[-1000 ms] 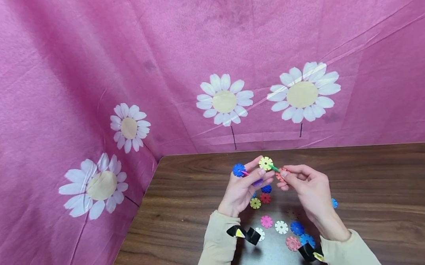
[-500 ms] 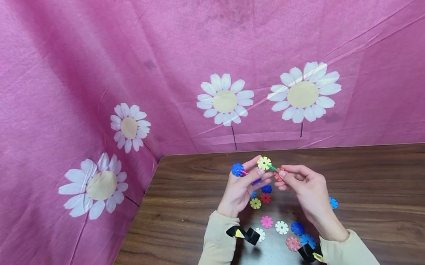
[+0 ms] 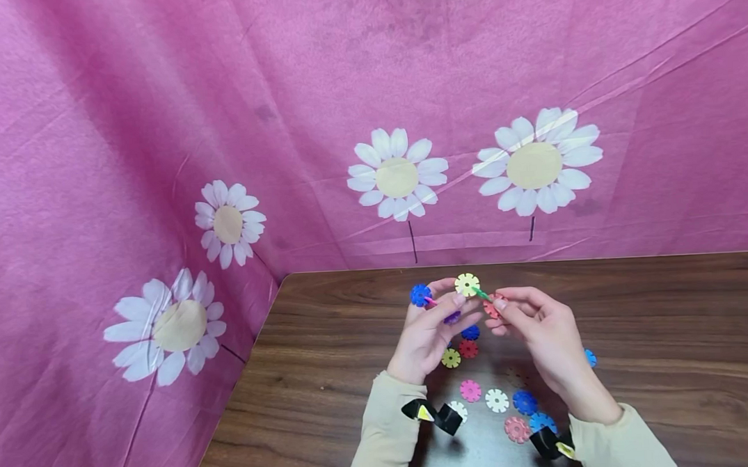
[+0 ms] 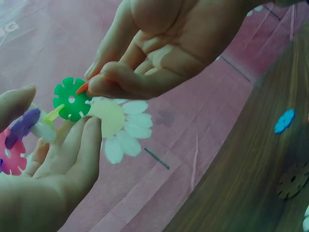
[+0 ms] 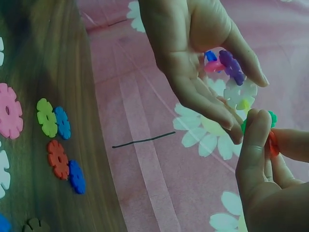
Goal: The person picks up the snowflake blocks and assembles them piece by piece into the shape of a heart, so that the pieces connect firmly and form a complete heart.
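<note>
A chain of slotted snowflake discs is held up over the table between both hands. In the head view it shows a blue disc (image 3: 420,295), a purple disc (image 3: 453,317), a yellow disc (image 3: 467,285) and an edge-on green disc (image 3: 481,293). The right wrist view adds a white disc (image 5: 240,93) beside the purple one. My left hand (image 3: 424,339) holds the chain's middle between thumb and fingers. Thumb and fingertips of my right hand (image 3: 546,341) pinch a red disc (image 3: 492,306), its edge meeting the green disc's rim (image 4: 71,99); the fingers partly hide it.
Loose discs lie on the wooden table (image 3: 330,375) below the hands, among them a pink disc (image 3: 471,391), a white disc (image 3: 497,401) and a salmon disc (image 3: 517,429). Another blue disc (image 3: 590,358) lies by the right wrist. A pink flowered cloth (image 3: 319,124) hangs behind.
Both hands and the chain shift only slightly, a little left and then back right. The red disc stays pinched at the green disc throughout.
</note>
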Demonstrator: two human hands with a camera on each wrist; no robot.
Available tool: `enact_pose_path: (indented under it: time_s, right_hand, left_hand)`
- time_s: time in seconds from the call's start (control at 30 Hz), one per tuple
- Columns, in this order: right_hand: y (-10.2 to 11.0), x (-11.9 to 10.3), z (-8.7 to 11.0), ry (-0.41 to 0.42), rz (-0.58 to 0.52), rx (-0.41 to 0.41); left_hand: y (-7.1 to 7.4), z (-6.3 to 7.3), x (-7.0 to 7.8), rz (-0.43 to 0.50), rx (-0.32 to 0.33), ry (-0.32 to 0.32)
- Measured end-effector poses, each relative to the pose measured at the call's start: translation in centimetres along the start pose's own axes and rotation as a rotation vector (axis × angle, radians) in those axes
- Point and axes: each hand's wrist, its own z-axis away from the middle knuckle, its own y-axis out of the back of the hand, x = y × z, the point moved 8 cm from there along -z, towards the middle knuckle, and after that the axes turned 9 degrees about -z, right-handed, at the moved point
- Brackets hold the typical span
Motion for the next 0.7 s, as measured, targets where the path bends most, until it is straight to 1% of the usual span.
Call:
enact_pose_path:
  time_s: [0.2,0.33,0.47,0.63,0.7]
  right_hand:
    - [0.1,-0.2,0.0,-0.020,-0.028,-0.017]
    - [0.2,-0.3,0.0,-0.019,-0.022,-0.023]
    - [0.4,-0.4,-0.1,-0.024,0.009,-0.032]
    - [1.2,-0.8,-0.3,-0.038,0.075,-0.029]
    - [1.6,-1.1,-0.4,-0.031,0.085,-0.020]
  left_hand:
    - [-0.4,-0.1,-0.5,0.045,0.009,0.016]
    - [-0.7,-0.2,-0.9,0.054,0.015,0.042]
    - [-0.7,-0.2,-1.2,0.050,0.027,0.062]
    - [-0.3,-0.4,-1.0,0.034,0.053,0.046]
    - [-0.1,-0.4,-0.9,0.032,0.067,0.039]
